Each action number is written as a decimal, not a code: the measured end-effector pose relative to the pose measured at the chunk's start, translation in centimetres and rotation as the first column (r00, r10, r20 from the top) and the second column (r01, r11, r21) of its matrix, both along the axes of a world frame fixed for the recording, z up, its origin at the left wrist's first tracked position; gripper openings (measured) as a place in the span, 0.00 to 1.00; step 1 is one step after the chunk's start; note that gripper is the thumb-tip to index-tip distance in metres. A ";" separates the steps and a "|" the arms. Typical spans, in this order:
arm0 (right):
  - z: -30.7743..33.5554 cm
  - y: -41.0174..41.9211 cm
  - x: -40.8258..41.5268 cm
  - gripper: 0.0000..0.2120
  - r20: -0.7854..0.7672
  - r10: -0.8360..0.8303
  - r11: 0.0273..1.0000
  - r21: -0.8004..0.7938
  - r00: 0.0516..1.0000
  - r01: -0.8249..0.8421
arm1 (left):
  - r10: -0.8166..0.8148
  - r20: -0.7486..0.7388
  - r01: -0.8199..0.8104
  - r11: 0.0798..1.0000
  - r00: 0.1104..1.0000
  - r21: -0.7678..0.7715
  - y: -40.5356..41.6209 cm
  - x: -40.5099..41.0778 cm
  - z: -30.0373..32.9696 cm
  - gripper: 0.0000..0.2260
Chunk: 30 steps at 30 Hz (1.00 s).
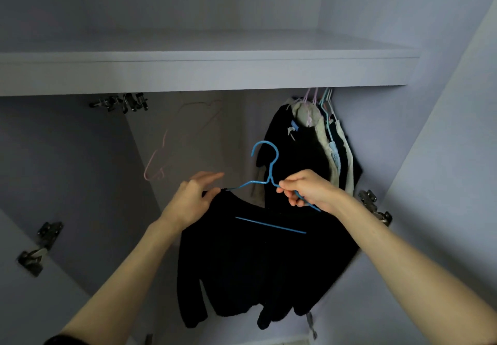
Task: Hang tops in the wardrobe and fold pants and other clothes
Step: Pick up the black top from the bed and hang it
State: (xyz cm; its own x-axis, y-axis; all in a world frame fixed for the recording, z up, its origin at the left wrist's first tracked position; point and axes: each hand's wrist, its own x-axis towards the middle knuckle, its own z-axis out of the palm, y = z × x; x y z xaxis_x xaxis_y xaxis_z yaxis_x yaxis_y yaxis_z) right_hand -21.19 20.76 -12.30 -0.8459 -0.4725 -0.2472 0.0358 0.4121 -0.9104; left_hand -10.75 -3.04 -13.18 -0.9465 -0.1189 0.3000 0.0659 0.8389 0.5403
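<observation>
Now the black top (258, 264) is on the blue hanger (265, 180), held in front of the open wardrobe, lower than the shelf (204, 73) and a little to the left of the clothes already hanging (317, 140) at the far right. The right hand (306, 188) pinches the right arm of the hanger, with its fingers (289, 195) curled around the wire just beside the neck. The left hand (192, 199) is at the left shoulder of the top; its thumb and lower fingers hold the cloth where the hanger wire goes in, while the upper fingers are straight and point to the right.

The long axis of the hanger runs left to right and is tilted, the right end lower. The hook stands up above the right hand, just beside it, and its open side faces left. The rail is hidden behind the shelf edge; I judge it is up and to the right, where the other hooks (318, 97) go up. So the right hand is nearer to the hook and to the rail, and I think it should lift the hanger up and further in. A pale pink hanger (161, 162) is blurred at the left.
</observation>
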 end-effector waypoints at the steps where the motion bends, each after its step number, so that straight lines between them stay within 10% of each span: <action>1: -0.4 -0.2 -0.2 0.10 0.054 -0.073 0.997 -0.031 0.996 0.074 | 0.005 -0.058 -0.007 0.999 0.998 -0.037 0.2 -0.2 0.5 0.16; 6: 0.3 -2.1 -2.1 0.09 0.345 -0.176 0.931 -0.247 0.922 0.270 | -0.001 -0.466 -0.155 0.942 0.885 -0.298 1.7 -2.4 5.0 0.18; 13: 1.2 -3.0 -5.7 0.10 0.437 -0.004 0.837 -0.491 0.899 0.242 | -0.020 -0.497 -0.371 0.640 0.868 -0.673 1.8 -6.0 8.3 0.40; 30: 2.1 -2.3 -18.4 0.17 0.305 -0.163 0.657 -0.676 0.938 0.334 | -0.029 -0.625 -0.509 0.550 0.780 -0.662 0.0 -9.9 6.7 0.48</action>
State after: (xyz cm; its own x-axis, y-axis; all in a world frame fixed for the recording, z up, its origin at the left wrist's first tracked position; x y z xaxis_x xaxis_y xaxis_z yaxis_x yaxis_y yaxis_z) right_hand -39.61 18.41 -10.25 -0.9291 -0.3549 -0.1042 0.2534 -0.4056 -0.8782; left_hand -20.64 -3.08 -6.52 -0.5693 0.2122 0.7943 -0.1799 0.9105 -0.3722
